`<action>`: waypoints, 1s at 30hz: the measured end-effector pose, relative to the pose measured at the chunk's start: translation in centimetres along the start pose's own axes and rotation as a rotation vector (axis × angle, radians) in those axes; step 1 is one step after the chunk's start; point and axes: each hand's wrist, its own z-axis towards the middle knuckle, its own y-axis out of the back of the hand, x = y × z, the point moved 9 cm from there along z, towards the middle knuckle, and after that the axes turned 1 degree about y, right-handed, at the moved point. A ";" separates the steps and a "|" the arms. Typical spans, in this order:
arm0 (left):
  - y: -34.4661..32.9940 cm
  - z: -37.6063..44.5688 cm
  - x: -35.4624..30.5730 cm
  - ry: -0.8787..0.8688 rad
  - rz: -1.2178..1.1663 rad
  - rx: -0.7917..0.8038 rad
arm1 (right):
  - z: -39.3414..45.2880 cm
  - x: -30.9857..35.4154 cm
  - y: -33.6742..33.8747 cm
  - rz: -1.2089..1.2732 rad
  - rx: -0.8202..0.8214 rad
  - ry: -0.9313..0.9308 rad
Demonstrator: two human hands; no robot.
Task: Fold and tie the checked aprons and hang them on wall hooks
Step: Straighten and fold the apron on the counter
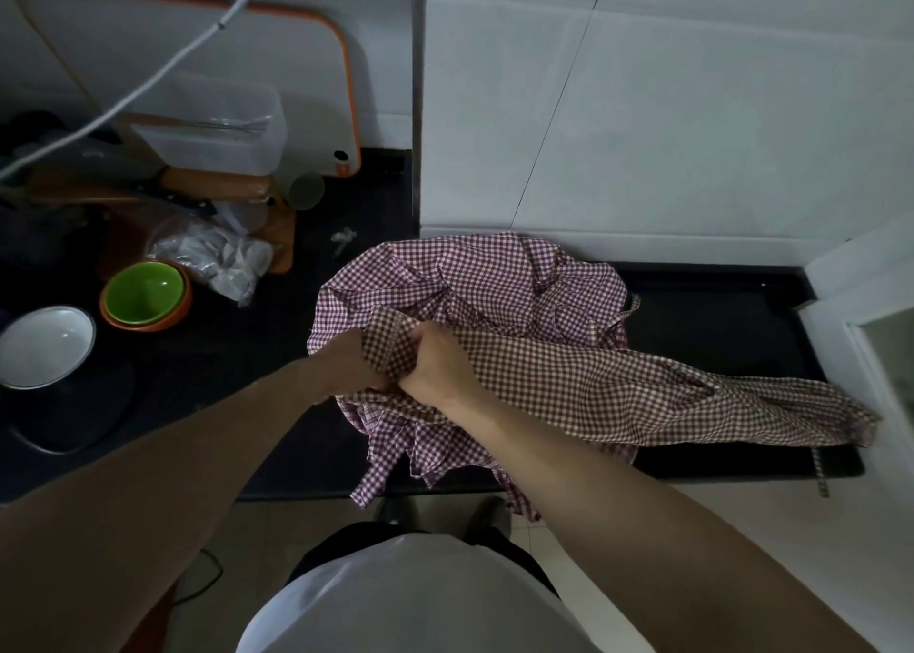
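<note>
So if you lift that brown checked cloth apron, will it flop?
Probably floppy: the brown checked cloth apron already drapes and wrinkles between both hands, left hand and right hand. Likely light, since thin fabric. Its free end would probably sag.

Both hands (395, 360) — bunched on brown apron (618, 385)

Dim, soft focus, bowed wide-angle edges

White tiled wall (692, 108), black countertop (247, 355), pale floor tiles (742, 529), dim light
</note>
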 end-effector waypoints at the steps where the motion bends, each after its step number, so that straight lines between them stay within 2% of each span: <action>1: 0.0 0.0 -0.1 -0.011 -0.009 0.001 | -0.2 -0.1 -0.1 0.002 0.009 -0.016; 4: 0.2 -0.1 -0.4 -0.028 -0.009 0.001 | -0.6 -0.4 -0.2 -0.003 0.011 -0.053; 10: 0.3 -0.7 -1.2 -0.048 0.013 0.019 | -1.4 -1.3 -1.1 0.188 0.126 -0.266; 15: 0.0 -1.0 -2.6 -0.102 0.041 0.013 | -0.7 -1.9 -1.5 0.304 0.072 -0.326; 17: -0.2 -1.3 -3.2 -0.141 0.011 0.036 | -1.3 -1.7 -0.5 0.451 0.066 -0.353; 20: -0.8 -1.9 -5.0 -0.262 0.053 0.040 | -1.9 -1.9 -0.2 0.779 0.162 -0.433; 22: -2.0 -2.1 -6.0 -0.295 0.073 0.068 | -2.2 -1.9 -0.1 0.859 0.212 -0.475; 26: -4.6 -3.3 -7.1 -0.247 -0.186 0.295 | -2.2 -4.4 -0.6 1.020 0.183 -0.599; 28: -5.2 -3.8 -6.8 -0.161 -0.353 0.397 | -2.7 -5.8 -0.6 1.114 0.158 -0.656; 30: -5.2 -2.8 -5.3 -0.003 -0.454 0.329 | -2.9 -6.5 -0.3 1.187 0.156 -0.647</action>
